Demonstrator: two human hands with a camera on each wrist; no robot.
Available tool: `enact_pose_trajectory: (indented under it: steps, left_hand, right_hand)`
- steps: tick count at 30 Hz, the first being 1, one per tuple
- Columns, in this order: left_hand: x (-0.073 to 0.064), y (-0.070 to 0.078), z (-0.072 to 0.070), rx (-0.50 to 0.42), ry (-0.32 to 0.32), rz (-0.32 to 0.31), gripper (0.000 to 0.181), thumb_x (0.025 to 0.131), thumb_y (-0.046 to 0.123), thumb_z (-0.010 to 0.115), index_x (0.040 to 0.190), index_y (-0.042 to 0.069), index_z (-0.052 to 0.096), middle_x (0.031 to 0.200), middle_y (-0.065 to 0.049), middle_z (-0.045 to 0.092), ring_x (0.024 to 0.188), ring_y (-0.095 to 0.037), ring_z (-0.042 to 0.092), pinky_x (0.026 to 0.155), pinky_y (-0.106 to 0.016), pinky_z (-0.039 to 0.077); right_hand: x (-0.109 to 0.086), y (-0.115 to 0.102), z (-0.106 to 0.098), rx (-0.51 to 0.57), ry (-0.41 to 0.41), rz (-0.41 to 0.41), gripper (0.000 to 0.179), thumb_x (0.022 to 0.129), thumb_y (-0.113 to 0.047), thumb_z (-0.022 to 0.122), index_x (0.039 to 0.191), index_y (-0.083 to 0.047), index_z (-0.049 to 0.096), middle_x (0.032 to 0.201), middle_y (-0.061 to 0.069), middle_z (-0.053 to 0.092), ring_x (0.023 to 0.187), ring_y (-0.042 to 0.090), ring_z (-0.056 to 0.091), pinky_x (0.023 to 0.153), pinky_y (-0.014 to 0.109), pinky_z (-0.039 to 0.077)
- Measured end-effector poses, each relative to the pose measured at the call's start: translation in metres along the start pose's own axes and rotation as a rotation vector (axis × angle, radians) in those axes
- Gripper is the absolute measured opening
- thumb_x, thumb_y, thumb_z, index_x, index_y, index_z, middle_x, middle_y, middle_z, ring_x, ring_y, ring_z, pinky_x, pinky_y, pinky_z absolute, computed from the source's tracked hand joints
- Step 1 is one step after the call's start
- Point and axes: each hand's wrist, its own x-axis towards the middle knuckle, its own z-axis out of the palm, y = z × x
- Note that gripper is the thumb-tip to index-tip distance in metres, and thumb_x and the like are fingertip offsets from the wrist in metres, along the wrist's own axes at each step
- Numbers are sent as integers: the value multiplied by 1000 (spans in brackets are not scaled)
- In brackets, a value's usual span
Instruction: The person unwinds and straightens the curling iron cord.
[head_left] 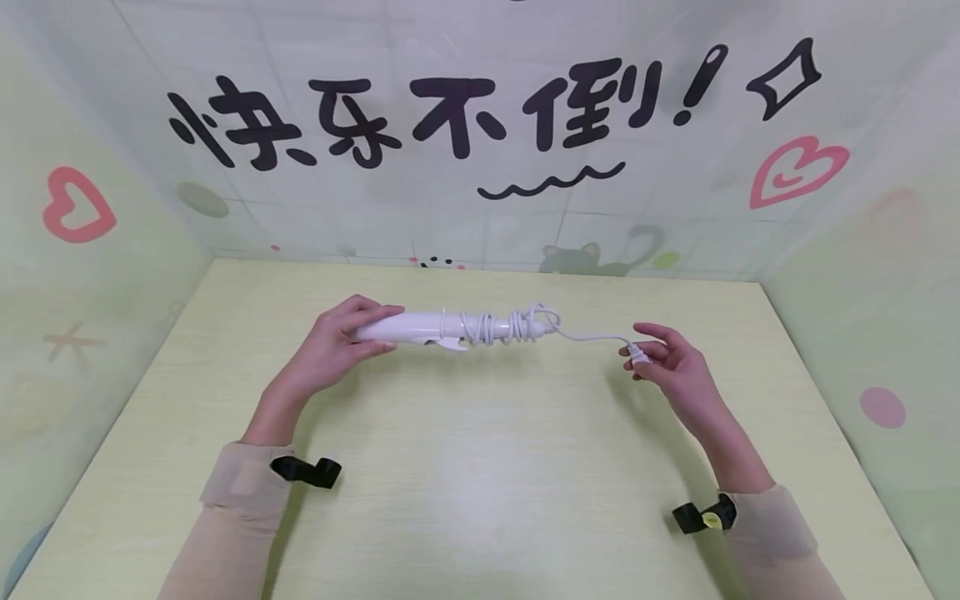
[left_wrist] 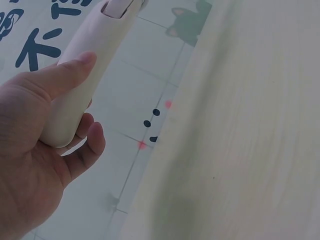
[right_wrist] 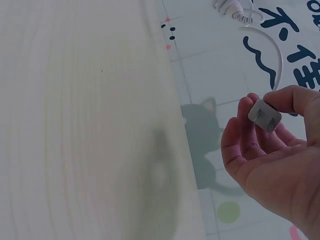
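Observation:
A white curling iron [head_left: 405, 327] is held up above the table, lying roughly level. My left hand [head_left: 337, 340] grips its thick rounded end, thumb along one side and fingers around the other, as the left wrist view also shows. A small lever [head_left: 450, 342] sticks out from its underside. White cord [head_left: 487, 328] is wound in several turns about the narrower right part. From there a loose length runs rightward to a plug [right_wrist: 265, 116], which my right hand [head_left: 678, 371] pinches between thumb and fingers. The plug's two-pronged face shows in the right wrist view.
The pale wooden table [head_left: 472, 467] meets a printed backdrop [head_left: 480, 225] with black lettering at the back. Similar patterned sheets stand at the left and right. Black straps with small mounts [head_left: 307, 471] sit on both sleeves.

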Motion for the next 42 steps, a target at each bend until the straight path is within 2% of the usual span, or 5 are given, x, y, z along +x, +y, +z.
enact_pose_trajectory:
  steps: [9,18,26,37,42]
  left_hand:
    - [1,3,0,7,-4,4,47,87,2,82,132,9,71,112,-8,62,97,-23,54,78,-26,44]
    - [2,5,0,12,-5,13,47,87,2,81,132,9,71,112,-8,62,97,-23,54,79,-26,45]
    - [2,8,0,13,-16,20,46,87,1,81,132,7,70,113,-9,62,98,-24,54,78,-25,45]
    - [1,8,-1,28,-14,35,47,86,0,82,131,7,71,113,-9,62,97,-24,54,78,-25,45]
    - [0,5,-2,40,-11,44,47,85,-1,82,130,6,71,112,-9,62,96,-24,55,78,-25,45]
  right_hand:
    - [0,9,-8,8,-90,35,46,98,9,59,139,-10,51,106,-1,73,99,13,70,82,24,55]
    - [2,13,1,-94,-171,60,57,95,9,61,146,12,36,105,4,70,98,11,66,81,23,55]
    - [6,17,12,-96,-227,84,55,95,7,63,145,11,40,104,7,67,98,14,64,86,25,53]
    - [19,12,31,-303,-34,32,39,92,-2,74,127,9,60,110,22,60,100,21,58,84,20,51]
    - [29,10,36,-276,-77,-6,50,93,0,72,138,9,52,136,29,54,125,37,54,101,27,48]
